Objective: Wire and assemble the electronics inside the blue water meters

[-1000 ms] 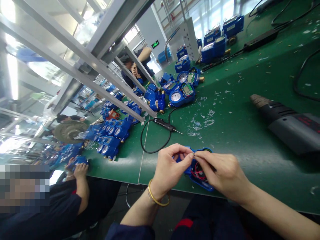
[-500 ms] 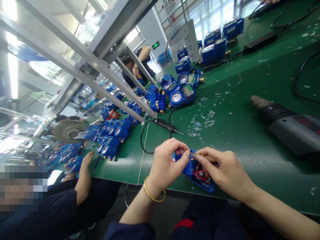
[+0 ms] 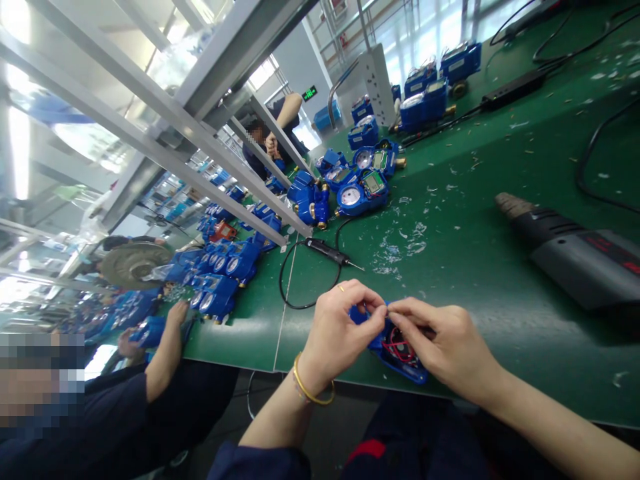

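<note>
The left hand (image 3: 343, 337) is being held in a narrow pinch, thumb to forefinger, and the right hand (image 3: 447, 343) is being set in a matching pinch, so that both sets of fingertips are being brought together over the far part of an open blue housing (image 3: 395, 367). Whether anything is being gripped there cannot be told, as the meeting point is being covered by the fingers.

Fine two-handed fingertip work above the opened housing appears to be the step in hand; steadiness and a light pull are probably being called for by the next move, with the loose wiring being spared any strain.

The housing is being carried by the bench (image 3: 505, 150) just inside its near edge and is being partly hidden by both hands. A smooth blue rim is being shown along its near side, and a dark cavity is being crossed by red wires (image 3: 400, 348).

Farther from the near edge, a slim black tool (image 3: 327, 251) is being left beside its looped cable. Toward the bench's right end, a dark heat gun (image 3: 575, 250) is being rested, while blue meters (image 3: 360, 190) are being grouped toward the far edge.
</note>
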A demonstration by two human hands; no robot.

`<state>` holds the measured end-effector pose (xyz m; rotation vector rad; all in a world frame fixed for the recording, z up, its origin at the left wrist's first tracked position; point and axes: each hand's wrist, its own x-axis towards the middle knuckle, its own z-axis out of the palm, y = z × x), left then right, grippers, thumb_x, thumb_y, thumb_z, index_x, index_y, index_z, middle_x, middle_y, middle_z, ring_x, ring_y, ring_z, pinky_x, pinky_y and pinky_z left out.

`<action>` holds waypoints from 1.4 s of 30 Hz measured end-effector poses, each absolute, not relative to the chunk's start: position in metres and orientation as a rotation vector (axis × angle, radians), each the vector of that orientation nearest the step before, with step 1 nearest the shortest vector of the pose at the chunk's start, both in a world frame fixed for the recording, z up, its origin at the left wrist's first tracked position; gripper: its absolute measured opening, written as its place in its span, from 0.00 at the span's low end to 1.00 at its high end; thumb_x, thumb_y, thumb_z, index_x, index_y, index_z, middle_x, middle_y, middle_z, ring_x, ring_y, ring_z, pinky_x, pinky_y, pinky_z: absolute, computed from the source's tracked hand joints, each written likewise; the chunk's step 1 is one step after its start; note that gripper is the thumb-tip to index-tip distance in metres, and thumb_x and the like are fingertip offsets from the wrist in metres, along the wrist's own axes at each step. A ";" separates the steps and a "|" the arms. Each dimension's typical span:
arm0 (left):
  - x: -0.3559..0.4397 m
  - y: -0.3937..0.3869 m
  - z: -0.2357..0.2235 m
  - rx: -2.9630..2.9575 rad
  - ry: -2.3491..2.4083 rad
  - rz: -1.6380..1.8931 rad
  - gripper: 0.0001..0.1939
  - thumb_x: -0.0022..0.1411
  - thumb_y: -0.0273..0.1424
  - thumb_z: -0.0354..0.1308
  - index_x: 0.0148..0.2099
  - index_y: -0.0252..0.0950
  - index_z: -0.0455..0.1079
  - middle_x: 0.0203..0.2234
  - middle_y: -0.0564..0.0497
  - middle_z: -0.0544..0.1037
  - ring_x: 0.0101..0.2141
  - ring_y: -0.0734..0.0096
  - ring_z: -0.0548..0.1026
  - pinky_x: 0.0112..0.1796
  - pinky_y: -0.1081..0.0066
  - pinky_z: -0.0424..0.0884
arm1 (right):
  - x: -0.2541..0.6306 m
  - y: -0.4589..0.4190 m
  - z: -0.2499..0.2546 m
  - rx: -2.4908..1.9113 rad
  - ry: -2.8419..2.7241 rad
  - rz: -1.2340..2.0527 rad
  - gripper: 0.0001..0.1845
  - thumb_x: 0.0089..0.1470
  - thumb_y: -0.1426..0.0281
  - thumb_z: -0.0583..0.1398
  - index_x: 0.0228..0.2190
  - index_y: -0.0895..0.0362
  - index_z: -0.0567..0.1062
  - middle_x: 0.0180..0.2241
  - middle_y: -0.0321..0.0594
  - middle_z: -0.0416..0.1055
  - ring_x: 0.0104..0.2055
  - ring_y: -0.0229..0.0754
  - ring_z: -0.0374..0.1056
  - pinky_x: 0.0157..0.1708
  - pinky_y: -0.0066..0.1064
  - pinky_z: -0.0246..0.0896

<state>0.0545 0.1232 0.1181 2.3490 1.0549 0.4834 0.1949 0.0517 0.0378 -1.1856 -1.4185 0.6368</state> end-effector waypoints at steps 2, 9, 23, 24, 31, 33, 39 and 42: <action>0.056 0.122 0.119 2.343 1.043 0.482 0.04 0.56 0.23 0.60 0.29 0.34 0.73 0.24 0.54 0.74 0.28 0.75 0.70 0.32 0.74 0.65 | 0.194 0.051 0.038 -1.190 -1.426 0.607 0.07 0.62 0.72 0.55 0.35 0.56 0.74 0.25 0.29 0.75 0.24 0.29 0.71 0.26 0.21 0.58; 0.056 0.125 0.121 2.284 1.003 0.472 0.05 0.56 0.22 0.60 0.29 0.34 0.73 0.24 0.54 0.75 0.27 0.77 0.70 0.32 0.76 0.65 | 0.199 0.051 0.043 -1.183 -1.494 0.492 0.05 0.60 0.74 0.58 0.32 0.57 0.74 0.25 0.30 0.72 0.23 0.29 0.67 0.26 0.22 0.58; 0.049 0.123 0.125 1.987 1.082 0.430 0.04 0.53 0.26 0.61 0.27 0.32 0.71 0.21 0.55 0.71 0.25 0.78 0.66 0.29 0.76 0.65 | 0.214 0.076 0.046 -0.991 -1.895 -0.003 0.14 0.63 0.76 0.51 0.34 0.62 0.76 0.28 0.42 0.71 0.28 0.36 0.67 0.28 0.27 0.62; 0.049 0.122 0.124 1.994 1.112 0.446 0.04 0.52 0.26 0.61 0.26 0.33 0.71 0.21 0.55 0.70 0.25 0.78 0.66 0.28 0.76 0.64 | 0.212 0.075 0.046 -1.016 -1.881 -0.082 0.15 0.63 0.77 0.50 0.33 0.62 0.76 0.27 0.43 0.71 0.28 0.37 0.67 0.27 0.27 0.61; 0.058 0.115 0.117 1.916 1.251 0.514 0.05 0.51 0.29 0.60 0.25 0.34 0.69 0.18 0.57 0.69 0.22 0.79 0.62 0.24 0.77 0.60 | 0.194 0.064 0.029 -1.125 -1.739 -0.466 0.13 0.59 0.80 0.53 0.39 0.64 0.76 0.27 0.45 0.74 0.28 0.38 0.69 0.29 0.28 0.65; 0.058 0.116 0.115 1.903 1.297 0.537 0.05 0.50 0.28 0.60 0.24 0.34 0.68 0.18 0.57 0.69 0.21 0.79 0.62 0.23 0.76 0.60 | 0.193 0.061 0.024 -1.159 -1.710 -0.487 0.14 0.59 0.79 0.53 0.42 0.61 0.76 0.27 0.44 0.75 0.28 0.38 0.70 0.30 0.28 0.65; 0.042 0.122 0.122 2.066 1.270 0.520 0.04 0.53 0.26 0.59 0.27 0.34 0.71 0.20 0.56 0.72 0.24 0.77 0.66 0.28 0.75 0.63 | 0.197 0.058 0.022 -1.256 -1.644 -0.460 0.13 0.56 0.79 0.58 0.43 0.59 0.74 0.29 0.42 0.76 0.28 0.37 0.71 0.29 0.26 0.64; 0.038 0.125 0.128 2.197 1.140 0.546 0.06 0.60 0.27 0.57 0.31 0.35 0.71 0.26 0.53 0.75 0.29 0.73 0.70 0.34 0.72 0.67 | 0.196 0.059 0.023 -1.255 -1.623 -0.407 0.12 0.55 0.80 0.60 0.42 0.59 0.75 0.30 0.42 0.77 0.28 0.35 0.72 0.29 0.25 0.63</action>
